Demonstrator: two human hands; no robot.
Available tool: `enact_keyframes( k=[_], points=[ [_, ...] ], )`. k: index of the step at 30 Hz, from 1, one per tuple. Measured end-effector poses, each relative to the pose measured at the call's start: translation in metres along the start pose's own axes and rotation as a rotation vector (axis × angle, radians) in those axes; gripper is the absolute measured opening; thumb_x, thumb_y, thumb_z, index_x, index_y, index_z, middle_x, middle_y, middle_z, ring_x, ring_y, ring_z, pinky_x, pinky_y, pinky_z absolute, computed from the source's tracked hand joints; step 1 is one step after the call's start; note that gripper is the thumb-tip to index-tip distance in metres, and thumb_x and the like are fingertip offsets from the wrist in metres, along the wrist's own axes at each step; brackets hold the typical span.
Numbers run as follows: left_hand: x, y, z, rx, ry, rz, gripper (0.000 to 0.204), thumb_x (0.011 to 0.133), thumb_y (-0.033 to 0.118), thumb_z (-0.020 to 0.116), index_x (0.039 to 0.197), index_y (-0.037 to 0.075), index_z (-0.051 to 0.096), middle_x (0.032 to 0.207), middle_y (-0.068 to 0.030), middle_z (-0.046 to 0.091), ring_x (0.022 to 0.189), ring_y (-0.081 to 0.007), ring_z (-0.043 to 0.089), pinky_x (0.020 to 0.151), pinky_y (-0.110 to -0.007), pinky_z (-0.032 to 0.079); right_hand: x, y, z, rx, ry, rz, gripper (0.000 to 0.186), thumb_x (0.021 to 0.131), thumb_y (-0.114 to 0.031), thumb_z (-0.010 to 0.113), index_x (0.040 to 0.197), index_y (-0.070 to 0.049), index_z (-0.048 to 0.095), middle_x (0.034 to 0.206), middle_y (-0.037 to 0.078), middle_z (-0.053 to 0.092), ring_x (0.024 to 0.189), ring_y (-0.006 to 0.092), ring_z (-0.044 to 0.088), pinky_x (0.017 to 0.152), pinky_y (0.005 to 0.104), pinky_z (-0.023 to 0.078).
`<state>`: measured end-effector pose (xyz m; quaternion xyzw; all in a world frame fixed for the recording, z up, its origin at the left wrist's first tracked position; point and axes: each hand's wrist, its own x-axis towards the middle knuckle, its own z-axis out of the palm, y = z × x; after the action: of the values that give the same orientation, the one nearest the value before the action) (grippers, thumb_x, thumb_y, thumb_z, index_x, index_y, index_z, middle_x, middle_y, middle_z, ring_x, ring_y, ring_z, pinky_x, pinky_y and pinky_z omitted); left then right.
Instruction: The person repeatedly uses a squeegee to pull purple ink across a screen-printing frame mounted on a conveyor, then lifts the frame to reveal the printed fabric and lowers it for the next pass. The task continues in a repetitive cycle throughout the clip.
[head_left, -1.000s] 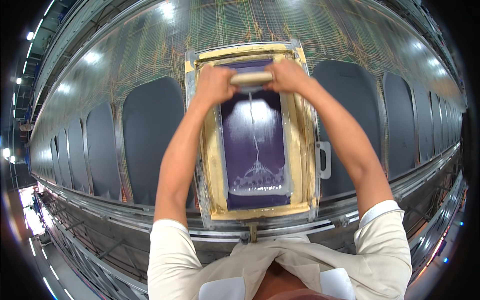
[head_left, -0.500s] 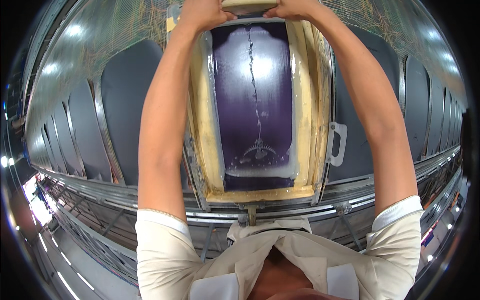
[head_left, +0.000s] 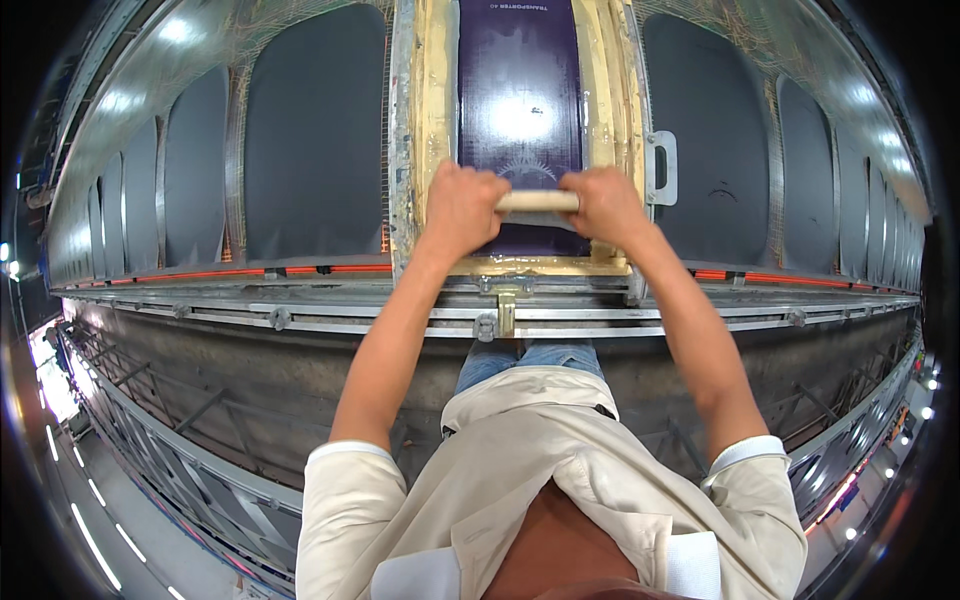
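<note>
My left hand and my right hand are both closed round a squeegee, one at each end of its pale wooden grip. The squeegee lies across the near part of a screen-printing frame, whose inner borders are covered in yellowish tape. Inside those borders the purple mesh shines wet. A pale fan-shaped design shows on it just beyond the squeegee. The squeegee's blade is mostly hidden by the grip and my hands.
Dark grey cut panels lie in a row on the long table, one to the left and one to the right of the frame. A white handle sticks out from the frame's right side. Metal rails run along the near edge.
Both hands have drawn the squeegee from the far end of the frame to its near end. The dark jagged streak down the mesh is gone. My view has shifted toward my body.
</note>
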<state>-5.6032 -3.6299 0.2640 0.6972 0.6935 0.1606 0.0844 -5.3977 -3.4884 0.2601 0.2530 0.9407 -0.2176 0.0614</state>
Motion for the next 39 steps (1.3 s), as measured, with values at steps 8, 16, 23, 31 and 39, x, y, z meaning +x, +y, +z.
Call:
enact_keyframes(
  k=[8, 16, 23, 31, 39],
  points=[
    [-0.04, 0.019, -0.012, 0.127, -0.051, 0.015, 0.031, 0.068, 0.018, 0.083, 0.097, 0.014, 0.074, 0.097, 0.0001, 0.07, 0.095, -0.0215, 0.063, 0.089, -0.041, 0.044, -0.014, 0.038, -0.033, 0.254, 0.543, 0.292, 0.047, 0.091, -0.043, 0.072, 0.118, -0.004, 0.071, 0.12, 0.016, 0.071, 0.116, 0.0383, 0.063, 0.101, 0.0457, 0.048],
    [-0.041, 0.01, -0.004, 0.065, -0.059, 0.016, 0.03, 0.064, 0.016, 0.083, 0.092, 0.014, 0.072, 0.096, 0.0005, 0.069, 0.095, -0.0212, 0.063, 0.089, -0.04, 0.045, 0.001, 0.131, 0.011, 0.381, 0.691, 0.714, 0.032, 0.096, -0.037, 0.067, 0.095, -0.006, 0.066, 0.088, 0.014, 0.071, 0.079, 0.0325, 0.066, 0.078, 0.0428, 0.051],
    [-0.07, -0.026, -0.057, -0.008, -0.002, -0.036, 0.029, 0.065, 0.014, 0.082, 0.092, 0.014, 0.074, 0.094, 0.0011, 0.069, 0.093, -0.0213, 0.065, 0.085, -0.039, 0.045, 0.033, 0.034, -0.031, 0.474, 0.895, 0.529, 0.027, 0.095, -0.029, 0.07, 0.09, -0.003, 0.066, 0.074, 0.009, 0.063, 0.068, 0.0175, 0.056, 0.066, 0.0363, 0.047],
    [-0.193, -0.217, -0.144, 0.049, 0.02, -0.073, 0.031, 0.067, 0.016, 0.082, 0.098, 0.014, 0.075, 0.096, 0.0021, 0.072, 0.091, -0.0242, 0.066, 0.083, -0.042, 0.044, 0.168, -0.152, 0.063, 0.684, 0.915, 0.49, 0.026, 0.094, -0.03, 0.069, 0.093, -0.004, 0.067, 0.084, 0.014, 0.07, 0.073, 0.0289, 0.064, 0.072, 0.0406, 0.05],
    [-0.264, -0.219, -0.147, 0.146, 0.064, 0.011, 0.046, 0.061, 0.011, 0.079, 0.106, 0.014, 0.073, 0.108, 0.0022, 0.071, 0.086, -0.021, 0.062, 0.083, -0.04, 0.043, 0.183, -0.181, 0.061, 0.679, 0.847, 0.6, 0.028, 0.095, -0.033, 0.067, 0.096, -0.005, 0.068, 0.081, 0.014, 0.07, 0.074, 0.0324, 0.066, 0.073, 0.0419, 0.051]
  ],
)
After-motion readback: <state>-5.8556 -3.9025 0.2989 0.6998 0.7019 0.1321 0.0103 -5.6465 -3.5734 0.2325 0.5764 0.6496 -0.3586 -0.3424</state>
